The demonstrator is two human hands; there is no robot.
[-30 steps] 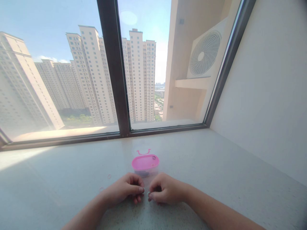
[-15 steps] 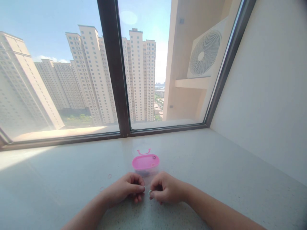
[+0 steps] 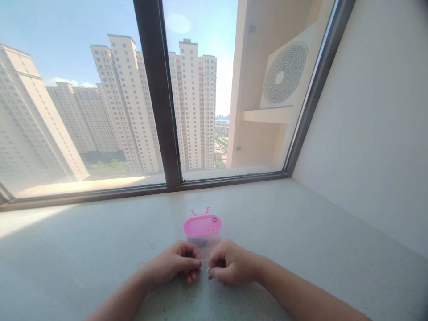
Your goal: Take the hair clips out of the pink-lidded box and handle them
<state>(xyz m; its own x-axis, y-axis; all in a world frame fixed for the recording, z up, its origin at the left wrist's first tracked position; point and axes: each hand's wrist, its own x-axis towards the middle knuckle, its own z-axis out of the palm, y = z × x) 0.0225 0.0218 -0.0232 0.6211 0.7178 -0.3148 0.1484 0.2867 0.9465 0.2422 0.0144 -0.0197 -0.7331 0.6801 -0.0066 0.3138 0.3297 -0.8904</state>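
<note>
Lower centre: a pale piece is being pinched in the left hand, a pale bit in the right hand, just apart; long axes unclear.

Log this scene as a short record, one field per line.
Left hand: pinches a small pale piece
Right hand: pinches another small pale piece; whether they join is unclear
Beyond hands: see-through container with pink lid
On lid: dark loop
Behind container: pink handle
Left of container: thin pinkish loops, faint
Surface: speckled pale windowsill
Outside: high-rise buildings; air-conditioner outdoor unit
</note>
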